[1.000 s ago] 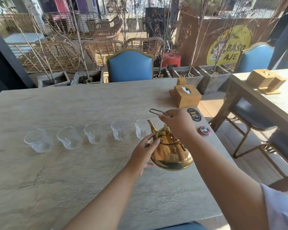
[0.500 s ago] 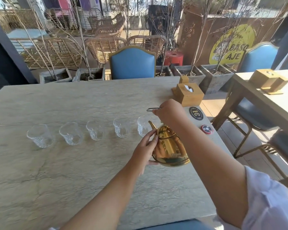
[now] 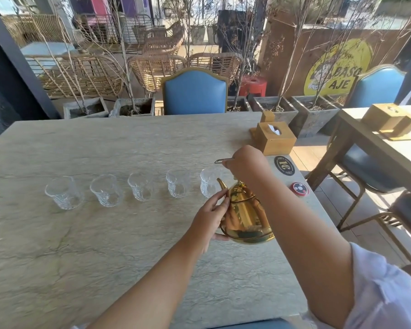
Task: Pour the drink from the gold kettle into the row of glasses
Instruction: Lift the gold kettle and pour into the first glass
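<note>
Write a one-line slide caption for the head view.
Right hand lifts shiny gold kettle by its handle, left hand steadying it, spout toward the rightmost of five empty clear glasses.

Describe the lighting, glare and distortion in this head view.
Head view: bright daylight, sun patches on the floor at right; the gold kettle mirrors its surroundings; the glasses are clear, sharply rendered; wide-angle lens bows the table edges.

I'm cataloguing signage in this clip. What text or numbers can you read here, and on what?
"BASO AJE": yellow round sign behind the planters; letters before "BASO" are hidden by branches.
Black round disc on the table: a large number, too skewed to read surely.
Red round button: marks too small to read.
</note>
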{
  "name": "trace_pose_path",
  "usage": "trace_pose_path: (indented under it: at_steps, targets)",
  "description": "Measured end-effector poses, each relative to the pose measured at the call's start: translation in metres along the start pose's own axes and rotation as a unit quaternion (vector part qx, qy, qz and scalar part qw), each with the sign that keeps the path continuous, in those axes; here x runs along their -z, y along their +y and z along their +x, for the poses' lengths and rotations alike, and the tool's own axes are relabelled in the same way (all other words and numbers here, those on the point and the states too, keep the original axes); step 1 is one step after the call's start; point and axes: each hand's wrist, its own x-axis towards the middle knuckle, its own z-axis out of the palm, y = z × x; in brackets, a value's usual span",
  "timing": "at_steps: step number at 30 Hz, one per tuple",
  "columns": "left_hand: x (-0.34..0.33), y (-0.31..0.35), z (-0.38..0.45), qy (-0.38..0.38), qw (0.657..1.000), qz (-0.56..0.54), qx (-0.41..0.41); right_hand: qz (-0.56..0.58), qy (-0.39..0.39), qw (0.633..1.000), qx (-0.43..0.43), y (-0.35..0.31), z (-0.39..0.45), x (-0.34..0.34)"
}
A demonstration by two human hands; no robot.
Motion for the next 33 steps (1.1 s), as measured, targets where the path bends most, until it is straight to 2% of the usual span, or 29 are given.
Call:
trace_pose_path:
  at_steps: [33]
  targets:
    - [-0.0032,0.0033,-0.0019,0.008,1.0,0.003,-0.014,-0.017,0.009,1.0,0.01,0.0028,0.0019,0.0019]
